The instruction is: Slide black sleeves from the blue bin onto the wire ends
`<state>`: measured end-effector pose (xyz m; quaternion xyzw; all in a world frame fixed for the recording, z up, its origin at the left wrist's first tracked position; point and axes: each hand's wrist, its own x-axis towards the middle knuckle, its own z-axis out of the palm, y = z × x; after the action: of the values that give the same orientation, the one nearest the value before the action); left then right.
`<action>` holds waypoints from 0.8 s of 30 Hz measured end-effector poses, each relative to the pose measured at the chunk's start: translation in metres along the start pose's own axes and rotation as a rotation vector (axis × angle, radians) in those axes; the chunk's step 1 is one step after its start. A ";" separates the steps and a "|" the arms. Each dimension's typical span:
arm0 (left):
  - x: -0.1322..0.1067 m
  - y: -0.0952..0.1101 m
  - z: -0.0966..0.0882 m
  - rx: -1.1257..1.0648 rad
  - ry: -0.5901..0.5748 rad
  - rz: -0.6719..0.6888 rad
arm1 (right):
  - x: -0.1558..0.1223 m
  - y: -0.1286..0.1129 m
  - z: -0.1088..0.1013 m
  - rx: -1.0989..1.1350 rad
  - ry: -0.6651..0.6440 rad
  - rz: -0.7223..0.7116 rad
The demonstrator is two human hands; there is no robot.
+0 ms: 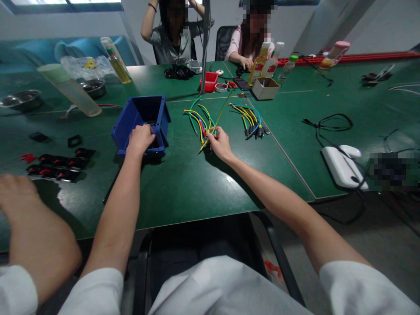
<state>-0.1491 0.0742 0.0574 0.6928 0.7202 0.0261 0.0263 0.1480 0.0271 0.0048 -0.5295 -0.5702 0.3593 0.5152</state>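
My left hand [141, 136] reaches into a blue plastic bin [123, 131], over its near right part. Its fingers bend down among dark small parts [151, 124], and their tips are hidden. My right hand [220, 142] pinches a thin yellow-green wire [223, 107] between thumb and fingers; the wire slants up and away. Under and beside that hand lies a loose bunch of green, yellow, blue and red cables [197, 119]. Farther right rests a second bunch of yellow and blue-green cables [251, 116] with black ends.
At the left, another person's arm [39, 236] leans near black packets [59, 162]. A vertical pole [205, 48] stands behind the cables, near a red box [210, 82] and a cardboard box [265, 89]. Bottles [260, 63] stand beyond. A white device [343, 166] sits right. Two people sit opposite.
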 end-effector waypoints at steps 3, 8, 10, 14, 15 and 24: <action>-0.002 0.002 -0.001 0.087 0.001 -0.011 | -0.001 -0.001 0.000 -0.009 0.005 0.002; -0.002 0.001 -0.001 0.113 0.002 -0.003 | -0.001 0.001 0.001 0.016 0.007 -0.001; -0.001 0.000 -0.001 0.108 0.013 0.001 | 0.000 0.002 0.001 0.022 0.006 -0.004; -0.002 0.000 0.000 0.101 0.036 0.001 | 0.000 0.003 0.001 0.026 0.005 -0.009; -0.002 0.001 -0.001 0.105 0.036 -0.003 | 0.000 0.003 0.001 0.024 0.004 -0.009; -0.005 0.002 -0.003 0.129 0.031 -0.051 | 0.000 0.002 0.001 0.015 -0.001 -0.010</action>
<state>-0.1470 0.0693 0.0610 0.6739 0.7381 -0.0102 -0.0291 0.1472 0.0271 0.0030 -0.5225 -0.5703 0.3612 0.5210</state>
